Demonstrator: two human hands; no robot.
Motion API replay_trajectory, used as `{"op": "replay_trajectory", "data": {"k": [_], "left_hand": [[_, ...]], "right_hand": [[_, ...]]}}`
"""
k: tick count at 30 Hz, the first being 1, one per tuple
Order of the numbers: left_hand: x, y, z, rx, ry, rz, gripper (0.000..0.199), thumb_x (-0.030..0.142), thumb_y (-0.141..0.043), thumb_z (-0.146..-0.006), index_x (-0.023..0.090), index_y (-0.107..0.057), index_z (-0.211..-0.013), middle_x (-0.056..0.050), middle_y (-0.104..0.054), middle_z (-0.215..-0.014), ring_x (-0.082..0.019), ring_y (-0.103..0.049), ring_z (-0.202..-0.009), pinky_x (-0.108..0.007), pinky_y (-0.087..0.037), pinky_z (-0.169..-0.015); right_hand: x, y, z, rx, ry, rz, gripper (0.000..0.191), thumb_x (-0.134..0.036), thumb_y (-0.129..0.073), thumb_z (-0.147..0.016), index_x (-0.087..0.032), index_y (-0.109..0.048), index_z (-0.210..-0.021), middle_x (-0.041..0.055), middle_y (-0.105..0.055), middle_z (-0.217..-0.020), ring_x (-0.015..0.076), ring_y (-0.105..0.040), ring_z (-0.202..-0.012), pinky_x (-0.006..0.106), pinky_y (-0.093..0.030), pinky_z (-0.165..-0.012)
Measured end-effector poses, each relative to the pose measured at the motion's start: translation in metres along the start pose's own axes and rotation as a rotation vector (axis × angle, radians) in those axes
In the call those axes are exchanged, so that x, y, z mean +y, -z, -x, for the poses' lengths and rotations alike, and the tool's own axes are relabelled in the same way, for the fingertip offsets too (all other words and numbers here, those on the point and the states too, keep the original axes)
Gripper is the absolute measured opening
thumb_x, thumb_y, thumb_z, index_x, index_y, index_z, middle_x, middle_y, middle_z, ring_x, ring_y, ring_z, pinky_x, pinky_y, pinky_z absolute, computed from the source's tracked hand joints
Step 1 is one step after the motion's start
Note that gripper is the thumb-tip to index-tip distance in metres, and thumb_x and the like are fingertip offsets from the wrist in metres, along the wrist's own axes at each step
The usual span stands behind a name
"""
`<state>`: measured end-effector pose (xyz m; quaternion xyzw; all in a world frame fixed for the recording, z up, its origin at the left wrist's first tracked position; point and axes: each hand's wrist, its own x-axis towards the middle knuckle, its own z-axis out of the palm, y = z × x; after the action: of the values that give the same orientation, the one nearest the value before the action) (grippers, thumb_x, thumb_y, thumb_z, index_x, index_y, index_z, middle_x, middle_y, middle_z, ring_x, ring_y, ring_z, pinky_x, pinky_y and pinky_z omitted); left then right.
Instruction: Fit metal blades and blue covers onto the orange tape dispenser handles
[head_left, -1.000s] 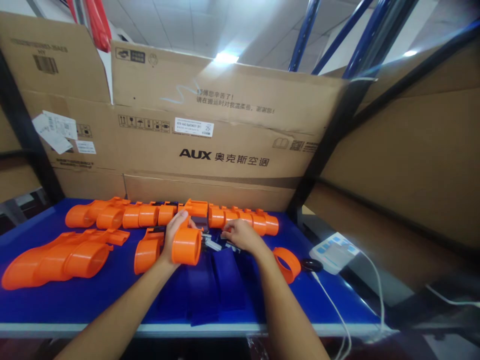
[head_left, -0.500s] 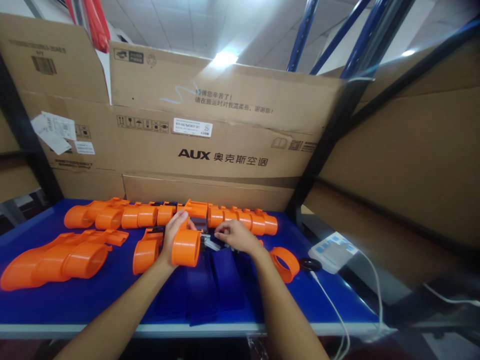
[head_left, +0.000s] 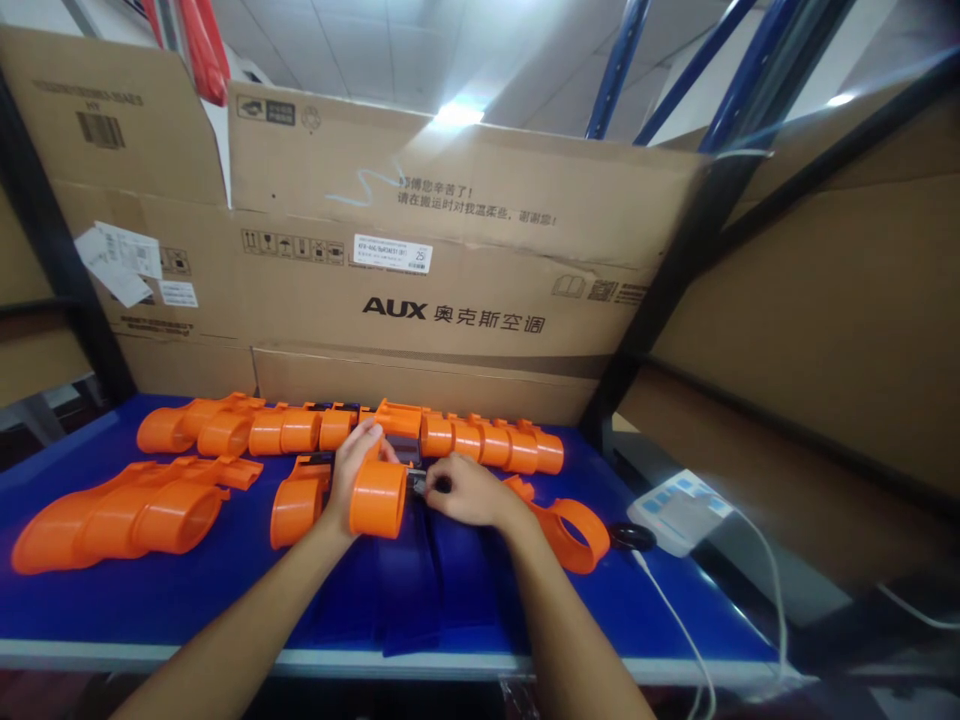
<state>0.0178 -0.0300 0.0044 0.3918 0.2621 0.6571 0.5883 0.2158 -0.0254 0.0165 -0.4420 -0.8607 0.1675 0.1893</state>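
Observation:
My left hand (head_left: 355,470) is closed round an orange ring-shaped part (head_left: 379,498), its round opening turned to the right. Just right of that part, my right hand (head_left: 461,488) has its fingers pinched on a small dark and silvery piece (head_left: 417,483), too small to make out. Dark blue flat strips (head_left: 409,590) lie on the table below both hands. Another orange ring part (head_left: 296,510) stands left of my left hand. Right of my right forearm lies a loose orange ring part (head_left: 581,535).
Orange ring parts (head_left: 491,440) line the back of the blue table (head_left: 247,600). More orange parts (head_left: 112,515) lie front left. A white device (head_left: 679,510), a black oval object (head_left: 632,536) and cables are at right. Cardboard (head_left: 450,270) stands behind.
My right hand has moved left and slightly down, closer to the orange part in my left hand, and its fingers are now on the small piece. The whole view has shifted slightly.

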Motion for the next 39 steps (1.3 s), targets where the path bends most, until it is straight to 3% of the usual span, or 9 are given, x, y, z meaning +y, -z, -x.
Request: {"op": "replay_trajectory", "data": {"k": [6, 14, 20, 24, 28, 34, 39], "left_hand": [[0.001, 0.000, 0.001, 0.017, 0.000, 0.002, 0.038, 0.051, -0.075, -0.075, 0.019, -0.055, -0.079, 0.001, -0.062, -0.056, -0.014, -0.057, -0.049, -0.025, -0.047, -0.054], [-0.001, 0.003, 0.001, -0.032, -0.031, -0.046, 0.034, 0.049, -0.071, -0.081, 0.018, -0.060, -0.088, -0.001, -0.063, -0.058, -0.014, -0.057, -0.051, -0.024, -0.045, -0.053], [-0.003, 0.001, 0.002, -0.028, -0.043, -0.028, 0.035, 0.048, -0.072, -0.080, 0.018, -0.061, -0.093, 0.000, -0.064, -0.059, -0.014, -0.057, -0.050, -0.024, -0.047, -0.054], [-0.002, -0.001, 0.004, -0.029, -0.035, -0.016, 0.036, 0.048, -0.073, -0.079, 0.018, -0.060, -0.094, 0.000, -0.063, -0.058, -0.014, -0.057, -0.050, -0.024, -0.047, -0.054], [-0.002, -0.001, 0.004, -0.013, -0.033, -0.009, 0.037, 0.048, -0.073, -0.079, 0.018, -0.059, -0.096, 0.001, -0.064, -0.059, -0.013, -0.057, -0.050, -0.024, -0.048, -0.054], [-0.003, -0.001, 0.004, -0.021, -0.035, -0.002, 0.038, 0.048, -0.074, -0.078, 0.019, -0.059, -0.098, 0.001, -0.064, -0.060, -0.014, -0.058, -0.050, -0.024, -0.048, -0.054], [-0.003, -0.001, 0.004, -0.008, -0.013, 0.003, 0.040, 0.048, -0.075, -0.078, 0.019, -0.059, -0.099, 0.001, -0.065, -0.060, -0.014, -0.058, -0.050, -0.024, -0.048, -0.055]], "right_hand": [[0.004, -0.004, -0.005, -0.022, 0.140, 0.022, 0.014, -0.015, -0.062, -0.078, -0.017, -0.069, -0.066, 0.0024, -0.071, -0.070, 0.0152, -0.060, -0.066, 0.024, -0.042, -0.066], [0.008, 0.000, -0.004, 0.124, 0.059, -0.029, 0.015, -0.016, -0.063, -0.082, -0.017, -0.072, -0.070, 0.0029, -0.072, -0.068, 0.0157, -0.060, -0.062, 0.026, -0.041, -0.062], [0.013, 0.002, -0.009, 0.396, 0.016, -0.136, 0.010, -0.022, -0.061, -0.086, -0.019, -0.069, -0.080, 0.0045, -0.071, -0.080, 0.0190, -0.064, -0.074, 0.029, -0.047, -0.068], [0.016, -0.003, -0.013, 0.495, 0.019, -0.362, 0.016, -0.030, -0.061, -0.089, -0.020, -0.063, -0.102, 0.0029, -0.067, -0.083, 0.0173, -0.063, -0.069, 0.028, -0.049, -0.062], [0.016, -0.004, -0.013, 0.490, 0.029, -0.455, 0.028, -0.034, -0.062, -0.089, -0.021, -0.058, -0.114, 0.0016, -0.064, -0.083, 0.0160, -0.061, -0.068, 0.026, -0.049, -0.060], [0.017, 0.001, -0.011, 0.392, 0.001, -0.342, 0.027, -0.037, -0.056, -0.094, -0.019, -0.064, -0.113, -0.0004, -0.064, -0.070, 0.0156, -0.058, -0.060, 0.026, -0.046, -0.059], [0.016, 0.001, -0.008, 0.331, -0.033, -0.224, 0.023, -0.029, -0.054, -0.092, -0.018, -0.068, -0.107, -0.0010, -0.065, -0.063, 0.0154, -0.058, -0.056, 0.026, -0.044, -0.058]]}}
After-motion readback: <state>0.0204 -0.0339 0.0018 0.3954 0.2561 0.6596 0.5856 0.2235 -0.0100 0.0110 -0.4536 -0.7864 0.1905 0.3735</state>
